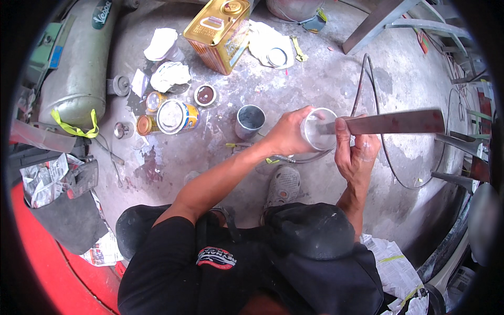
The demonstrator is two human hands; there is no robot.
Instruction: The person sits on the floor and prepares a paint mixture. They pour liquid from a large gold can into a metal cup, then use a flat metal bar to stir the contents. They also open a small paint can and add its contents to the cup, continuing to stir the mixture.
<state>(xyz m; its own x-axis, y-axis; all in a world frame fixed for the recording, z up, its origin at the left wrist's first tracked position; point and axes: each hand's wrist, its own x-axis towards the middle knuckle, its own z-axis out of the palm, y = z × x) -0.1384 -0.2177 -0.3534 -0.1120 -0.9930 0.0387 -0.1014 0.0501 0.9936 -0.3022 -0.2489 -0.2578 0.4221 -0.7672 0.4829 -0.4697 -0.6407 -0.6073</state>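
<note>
Cup (318, 129), clear plastic, held up over the concrete floor (336, 79), just right of the small grey tin (249, 121). Left hand (287, 134) wraps tight round the cup's left side. Right hand (357, 153) is closed on a flat metal strip (391, 122), thumb on top; strip's near end sits in the cup mouth, far end runs right, away from the grey tin. Left of the grey tin: open paint can (175, 116) with yellow side, small brown-filled lid (205, 95), crumpled white rags (169, 75). Beyond the grey tin: gold rectangular canister (218, 32). Far left of it: green gas cylinder (79, 68). Below it: grey shoe (283, 184).
</note>
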